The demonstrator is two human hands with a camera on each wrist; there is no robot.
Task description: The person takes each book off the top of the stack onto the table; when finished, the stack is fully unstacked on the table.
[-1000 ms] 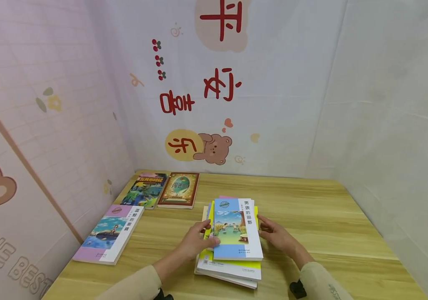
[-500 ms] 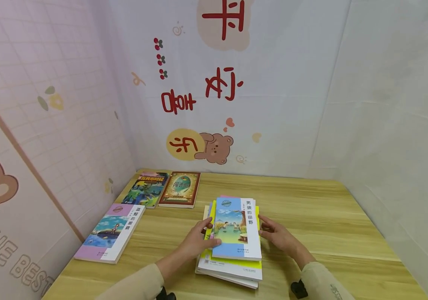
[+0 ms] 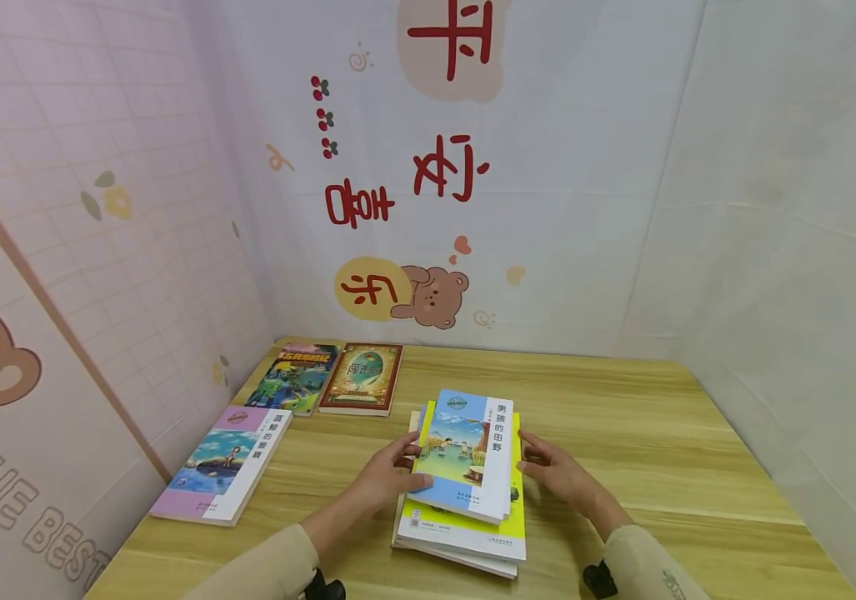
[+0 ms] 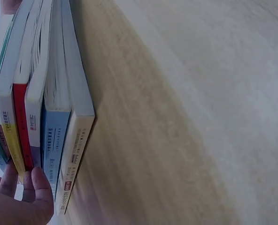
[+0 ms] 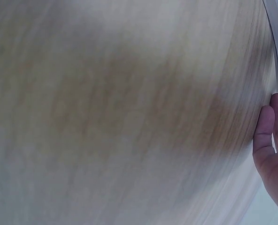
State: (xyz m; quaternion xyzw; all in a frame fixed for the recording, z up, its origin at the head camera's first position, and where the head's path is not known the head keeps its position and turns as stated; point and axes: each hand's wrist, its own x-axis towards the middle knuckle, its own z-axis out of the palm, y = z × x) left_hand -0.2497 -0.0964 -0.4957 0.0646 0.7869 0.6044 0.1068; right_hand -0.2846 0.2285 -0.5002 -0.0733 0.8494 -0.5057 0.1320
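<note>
A stack of several paperback books sits near the table's front. On top lies a blue-and-white book with children in water on its cover, turned slightly against a yellow-and-white book beneath. My left hand holds the top book at its near left corner, thumb on the cover. In the left wrist view, its fingertips meet the stack's spines, among them a red spine and a blue spine. My right hand is at the stack's right side, its fingers extended beside the pages.
A pink-and-white book lies alone at the left. Behind it lie a dark green comic-style book and a brown-bordered book side by side. White printed cloth walls the wooden table at the back and sides.
The top book has slid left and turned a little, its near left corner shifting toward my left hand. My left thumb has moved slightly left with it. My right hand stays beside the stack.
</note>
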